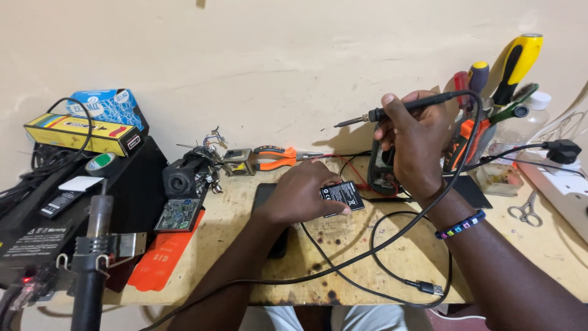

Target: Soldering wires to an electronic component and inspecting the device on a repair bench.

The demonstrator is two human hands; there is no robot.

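Left hand (300,196) rests on the wooden bench (343,245), fingers closed around a small black battery (342,197), pinching it flat by its left edge; battery lies label-up near bench centre, just right of a dark phone (264,195) that is mostly hidden under the hand. Right hand (416,147) is raised above the bench, fist wrapped tight on a soldering iron (398,110), tip pointing left and well above the battery, not touching anything. Iron's black cable (367,254) loops down across the bench toward the front edge, past a loose plug end (432,288). Behind the right hand sits a dark meter-like device (383,175), partly hidden, can't tell what exactly. Orange-handled pliers (275,157) lie at the back by the wall; a small green circuit board (177,214) and an orange plastic card (162,260) lie left of the phone. Tool holder with screwdrivers (508,67) stands far right, scissors (525,211) near a white power strip (560,184). Step in hand looks like steadying the battery for soldering, iron poised and not applied. Next move would call for lowering the tip onto the battery's contact end, holding the battery firm, and keeping the cable off the work; contacts are too small to make out here.
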